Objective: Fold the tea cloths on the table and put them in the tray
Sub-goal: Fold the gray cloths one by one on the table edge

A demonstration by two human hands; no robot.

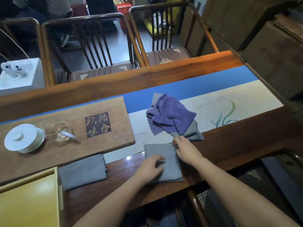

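A folded grey square tea cloth with scalloped edges (161,158) is seen lying at the lower centre of the frame, half on the dark polished wooden table (237,145) and half on the blue and cream painted table runner (213,95). The left hand (150,167) is laid on this cloth with its fingers loosely bent, pressing it down. The cloth's upper right corner is pinched by the right hand (184,149), whose fingers are curled at the edge.

Just above, at centre right, a crumpled heap of purple and grey cloths (172,117) is found on the runner, touching the right hand's fingertips.

A second folded grey cloth (82,172) lies flat at lower left, just beside the yellow wooden tray (56,185), which is cut off by the lower left corner of the frame.

At the left, a long wooden tea board with a carved square of characters (98,124) is placed on the table; a white lidded porcelain cup (23,138) and a clear glass pitcher (56,131) are set on it. Dark wooden chairs (91,46) are ranged behind the table along the top.
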